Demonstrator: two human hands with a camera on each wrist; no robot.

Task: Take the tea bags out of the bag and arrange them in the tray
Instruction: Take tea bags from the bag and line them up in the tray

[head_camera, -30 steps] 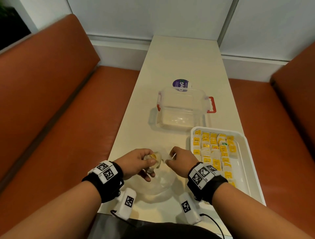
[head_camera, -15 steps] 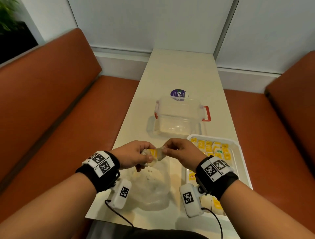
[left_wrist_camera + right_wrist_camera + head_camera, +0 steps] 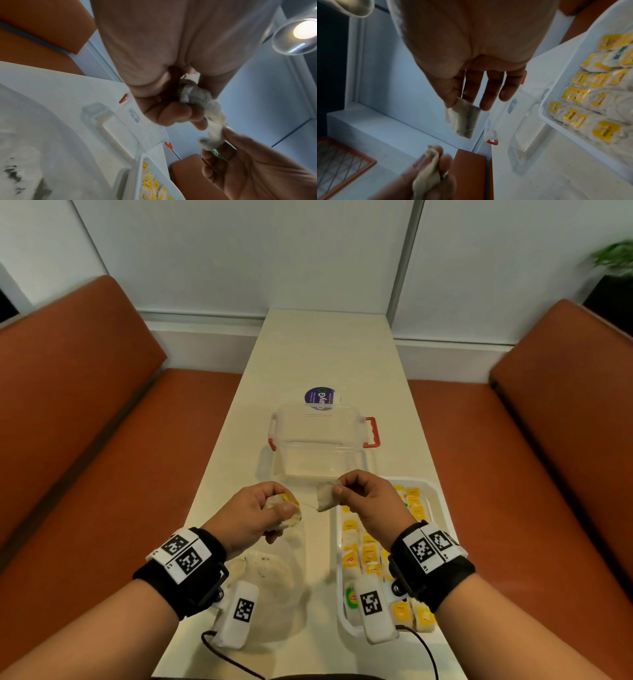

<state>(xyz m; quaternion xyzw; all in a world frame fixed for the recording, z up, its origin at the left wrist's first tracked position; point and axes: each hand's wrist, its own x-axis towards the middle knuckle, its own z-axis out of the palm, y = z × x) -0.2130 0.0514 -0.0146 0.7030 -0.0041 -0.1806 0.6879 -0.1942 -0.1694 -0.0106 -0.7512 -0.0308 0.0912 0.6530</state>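
My left hand [image 3: 282,508] grips a small clump of tea bags [image 3: 286,503] with a yellow tag, raised above the clear plastic bag [image 3: 270,587] lying flat on the table. My right hand [image 3: 337,488] pinches a single pale tea bag [image 3: 325,497] between thumb and forefinger, a short gap to the right of the clump. A thin string stretches between the two. The right wrist view shows that tea bag [image 3: 464,119] hanging from the fingertips. The white tray [image 3: 436,489] at the right holds several rows of yellow-tagged tea bags [image 3: 370,549].
A clear lidless container [image 3: 318,446] with red handles stands beyond the hands, with a round purple sticker [image 3: 318,397] behind it. Orange bench seats flank the narrow cream table [image 3: 325,354]. Wrist camera cables hang near the table's front edge.
Both hands have risen off the plastic bag and drawn apart. The right hand has pulled one tea bag away from the clump in the left hand. The head view has tilted up.
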